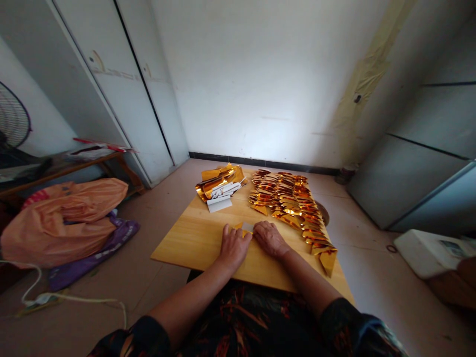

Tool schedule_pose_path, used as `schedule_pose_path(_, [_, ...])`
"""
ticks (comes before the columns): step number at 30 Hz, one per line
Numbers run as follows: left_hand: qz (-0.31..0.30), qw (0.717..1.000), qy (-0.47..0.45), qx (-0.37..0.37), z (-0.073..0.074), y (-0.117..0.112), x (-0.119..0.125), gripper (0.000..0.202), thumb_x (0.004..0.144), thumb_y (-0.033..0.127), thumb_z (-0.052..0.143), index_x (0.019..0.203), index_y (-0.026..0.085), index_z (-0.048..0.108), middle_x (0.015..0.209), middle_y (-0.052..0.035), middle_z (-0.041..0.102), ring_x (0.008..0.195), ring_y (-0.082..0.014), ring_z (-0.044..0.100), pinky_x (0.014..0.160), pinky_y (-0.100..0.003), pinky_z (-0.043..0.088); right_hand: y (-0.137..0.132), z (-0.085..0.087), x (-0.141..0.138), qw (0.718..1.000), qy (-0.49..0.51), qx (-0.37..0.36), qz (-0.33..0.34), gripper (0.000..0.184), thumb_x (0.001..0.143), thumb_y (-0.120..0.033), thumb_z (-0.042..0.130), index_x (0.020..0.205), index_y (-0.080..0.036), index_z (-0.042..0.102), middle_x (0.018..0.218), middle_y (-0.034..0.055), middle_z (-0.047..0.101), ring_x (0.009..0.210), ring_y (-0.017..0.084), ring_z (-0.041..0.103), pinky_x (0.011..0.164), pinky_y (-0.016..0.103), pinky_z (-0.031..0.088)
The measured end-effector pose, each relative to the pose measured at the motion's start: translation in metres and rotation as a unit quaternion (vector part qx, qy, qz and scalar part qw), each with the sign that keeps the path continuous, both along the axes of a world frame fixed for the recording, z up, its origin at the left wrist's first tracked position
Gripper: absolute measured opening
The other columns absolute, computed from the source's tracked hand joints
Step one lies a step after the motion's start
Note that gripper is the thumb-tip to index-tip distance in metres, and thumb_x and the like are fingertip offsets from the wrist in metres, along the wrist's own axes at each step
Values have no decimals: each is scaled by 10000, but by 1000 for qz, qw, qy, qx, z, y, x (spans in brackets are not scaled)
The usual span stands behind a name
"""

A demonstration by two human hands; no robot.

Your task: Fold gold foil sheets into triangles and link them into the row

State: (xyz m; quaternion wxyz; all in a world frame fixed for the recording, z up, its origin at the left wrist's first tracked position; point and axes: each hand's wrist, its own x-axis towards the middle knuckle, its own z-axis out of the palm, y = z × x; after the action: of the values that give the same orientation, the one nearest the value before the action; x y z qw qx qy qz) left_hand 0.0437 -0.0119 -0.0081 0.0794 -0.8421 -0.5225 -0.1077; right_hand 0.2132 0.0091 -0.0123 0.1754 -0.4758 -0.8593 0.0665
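Note:
On the wooden board (pixel 201 238), a small sheet of gold foil paper (pixel 244 226) lies partly folded, its pale side partly showing. My left hand (pixel 234 245) grips its near left part with bent fingers. From the other side my right hand (pixel 270 239) presses on the sheet, fingers curled and close together. Both hands nearly meet and hide much of the paper. To the right, folded gold paper pieces (pixel 286 198) lie in several overlapping rows. A loose pile of gold foil sheets (pixel 223 176), some with white backs up, sits at the board's far left.
An orange bag (pixel 63 223) and a purple bag (pixel 96 253) lie on the floor at left, near a white cable (pixel 92 299). A fan (pixel 13 116) stands behind them. A grey refrigerator (pixel 416 163) and a white box (pixel 431 253) are at right.

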Motion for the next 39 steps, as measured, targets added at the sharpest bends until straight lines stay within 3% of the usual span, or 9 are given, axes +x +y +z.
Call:
schedule_pose_path(8, [-5,1000,7,10,-5,-2,-3,176,891,172,472,943,236,628,886,-67,649,845,-213,568,997,-512,258,6,-13,11,998,42,29,39,112,877,-222,544,909,-211,650,1029,60,609,954,176,505,818,302,347])
schedule_pose_path(15, [-18,1000,-1,-4,-2,-2,-8,189,895,185,463,931,234,642,928,-70,653,872,-217,577,1002,-517,260,26,-24,13,989,140,7,49,102,831,-245,610,775,-204,685,912,48,634,857,162,556,772,275,418])
schedule_pose_path(21, [-81,996,24,-4,-3,-1,-22,189,896,195,462,930,201,647,1062,-98,637,944,-239,572,827,-384,405,28,-17,7,991,128,-41,10,105,805,-224,617,721,-195,672,851,36,636,809,153,559,744,257,420])
schedule_pose_path(28, [-88,996,19,12,-8,-2,-22,204,899,176,446,977,193,634,1137,-124,610,975,-239,564,835,-388,410,26,-11,-3,988,105,-73,-92,99,736,-174,641,641,-176,612,780,19,601,731,133,511,674,234,374])
schedule_pose_path(35, [-78,997,25,9,-8,-3,-21,206,907,158,424,1007,182,603,1122,-121,610,983,-248,564,836,-399,411,19,-6,-10,987,68,-67,-127,77,755,-182,607,678,-183,606,816,24,595,780,148,498,662,243,322])
schedule_pose_path(39, [-83,996,34,7,-9,-3,-21,272,913,168,418,1141,218,558,1114,-106,609,996,-248,561,832,-390,414,17,-8,-10,987,66,-64,-131,72,777,-190,591,707,-183,607,841,26,593,816,153,499,681,248,313])
